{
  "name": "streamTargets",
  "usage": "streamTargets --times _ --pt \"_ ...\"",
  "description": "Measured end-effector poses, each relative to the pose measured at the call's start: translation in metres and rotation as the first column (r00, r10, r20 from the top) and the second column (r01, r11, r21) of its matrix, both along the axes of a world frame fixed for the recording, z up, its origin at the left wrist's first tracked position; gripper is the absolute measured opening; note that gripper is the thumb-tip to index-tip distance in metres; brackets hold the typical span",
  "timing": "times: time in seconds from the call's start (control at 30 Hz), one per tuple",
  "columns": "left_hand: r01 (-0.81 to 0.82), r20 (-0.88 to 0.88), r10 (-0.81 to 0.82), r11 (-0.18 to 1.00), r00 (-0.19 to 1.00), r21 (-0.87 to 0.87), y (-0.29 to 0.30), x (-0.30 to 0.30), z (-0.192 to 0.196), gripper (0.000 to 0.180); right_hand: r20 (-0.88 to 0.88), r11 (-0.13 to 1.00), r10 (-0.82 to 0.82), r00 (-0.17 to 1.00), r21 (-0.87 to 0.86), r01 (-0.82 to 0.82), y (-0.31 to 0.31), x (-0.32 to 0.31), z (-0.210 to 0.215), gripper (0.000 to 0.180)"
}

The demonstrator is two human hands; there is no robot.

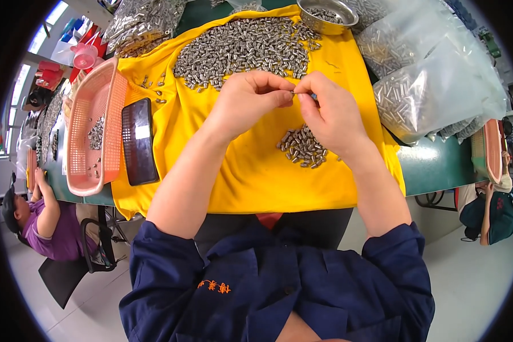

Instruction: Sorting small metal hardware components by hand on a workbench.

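Note:
My left hand (245, 102) and my right hand (335, 114) meet over the yellow cloth (239, 176), fingertips almost touching. Between the fingertips is a small dark metal piece (293, 92), pinched by my left thumb and forefinger; its exact shape is too small to tell. The right hand is closed too, with a bit of something blue (314, 97) showing among its fingers. Beyond both hands spreads a large heap of short silvery metal cylinders (239, 48). A smaller pile of the same cylinders (303, 147) lies below my right hand.
To the left stand a pink plastic basket (121, 108) with some metal parts and a dark phone (139, 142). A metal bowl (347, 23) of parts is at the far edge. Clear bags of cylinders (404, 108) crowd the right. People sit at either side.

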State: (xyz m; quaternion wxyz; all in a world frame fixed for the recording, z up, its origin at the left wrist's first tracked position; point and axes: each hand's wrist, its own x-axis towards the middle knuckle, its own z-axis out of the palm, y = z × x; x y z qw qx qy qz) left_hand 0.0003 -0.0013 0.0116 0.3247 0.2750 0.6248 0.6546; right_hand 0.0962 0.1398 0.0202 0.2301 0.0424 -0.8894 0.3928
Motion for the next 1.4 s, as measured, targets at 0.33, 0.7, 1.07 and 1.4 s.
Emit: streamTargets --times 0.33,0.7,1.07,1.4 --pt "-0.111 -0.141 0.102 0.992 0.985 -0.056 -0.001 -0.008 -0.013 0.017 0.104 0.924 -0.012 0.995 -0.379 0.051 0.012 -0.003 -0.005 0.008" --pt "-0.066 0.199 0.044 0.992 0.979 0.107 0.002 -0.004 -0.008 0.016 0.106 0.879 0.025 0.994 -0.476 0.028 0.010 -0.004 -0.005 0.007" --pt "-0.025 0.362 -0.073 0.966 0.929 0.259 0.001 0.000 -0.008 0.015 0.075 0.813 0.127 0.989 -0.579 -0.060 0.008 -0.004 -0.006 0.006" --pt "-0.043 0.133 0.026 0.991 0.991 0.128 0.002 0.002 -0.007 0.010 0.058 0.979 0.013 0.998 -0.205 -0.001 0.001 0.001 0.003 0.007"
